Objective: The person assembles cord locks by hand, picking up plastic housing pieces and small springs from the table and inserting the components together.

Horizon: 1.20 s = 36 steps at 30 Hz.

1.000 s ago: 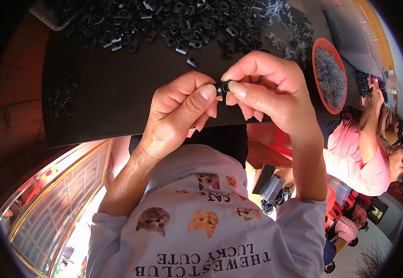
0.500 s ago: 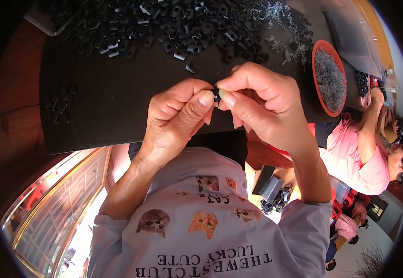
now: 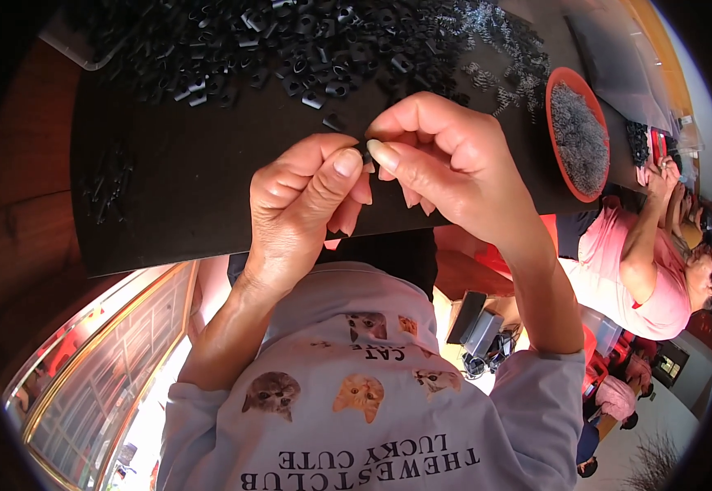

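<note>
Both hands, left hand (image 3: 307, 192) and right hand (image 3: 446, 159), pinch one small black part (image 3: 366, 152) together above the counter (image 3: 200, 188), while the far heap (image 3: 290, 49) of parts seems largely unworked.

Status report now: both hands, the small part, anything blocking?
Left hand and right hand pinch one small black part between fingertips, above the black mat. Heap of black parts beyond, apart. Nothing in the way.
</note>
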Tool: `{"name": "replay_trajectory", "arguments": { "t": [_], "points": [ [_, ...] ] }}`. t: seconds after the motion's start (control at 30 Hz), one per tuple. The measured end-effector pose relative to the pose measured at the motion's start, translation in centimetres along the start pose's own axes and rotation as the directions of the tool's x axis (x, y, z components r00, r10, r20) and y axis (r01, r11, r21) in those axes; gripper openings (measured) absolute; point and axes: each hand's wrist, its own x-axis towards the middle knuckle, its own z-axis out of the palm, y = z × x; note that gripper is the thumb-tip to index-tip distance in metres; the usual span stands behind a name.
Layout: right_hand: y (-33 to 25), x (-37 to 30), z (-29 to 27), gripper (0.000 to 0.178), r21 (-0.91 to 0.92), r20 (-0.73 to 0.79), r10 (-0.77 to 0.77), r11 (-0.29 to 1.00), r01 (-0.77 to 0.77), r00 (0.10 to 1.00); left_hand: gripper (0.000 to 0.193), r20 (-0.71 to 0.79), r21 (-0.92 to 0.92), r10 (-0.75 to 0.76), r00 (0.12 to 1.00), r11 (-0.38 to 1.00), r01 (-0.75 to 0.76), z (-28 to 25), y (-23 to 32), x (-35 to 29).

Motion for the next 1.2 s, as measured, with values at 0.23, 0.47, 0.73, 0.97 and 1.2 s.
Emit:
{"name": "replay_trajectory", "arguments": {
  "t": [0.23,0.47,0.73,0.97,1.2],
  "points": [
    [1.8,-0.1,1.3,0.03,-0.793,0.101,-0.68,0.386,0.471,0.726,0.022,-0.009,-0.12,-0.013,1.0,0.993,0.012,0.0,0.3,0.3],
    [0.9,0.0,-0.2,0.049,-0.849,0.302,-0.593,0.189,0.493,0.747,0.021,0.095,-0.126,-0.078,0.992,0.988,0.09,-0.2,0.8,0.2],
    [1.1,0.5,-0.2,0.032,-0.852,0.347,-0.66,0.074,0.518,0.666,0.023,0.115,-0.146,-0.11,0.987,0.981,0.126,-0.4,0.4,-0.1],
    [1.8,0.7,-0.3,0.031,-0.797,0.382,-0.637,0.139,0.587,0.67,0.017,0.066,-0.002,-0.078,0.995,0.997,0.079,-0.1,0.5,-0.4],
    [1.2,0.6,-0.3,0.031,-0.815,0.256,-0.698,0.216,0.537,0.669,0.019,0.059,-0.077,-0.041,0.997,0.996,0.045,0.0,0.5,-0.1]
  ]
}}
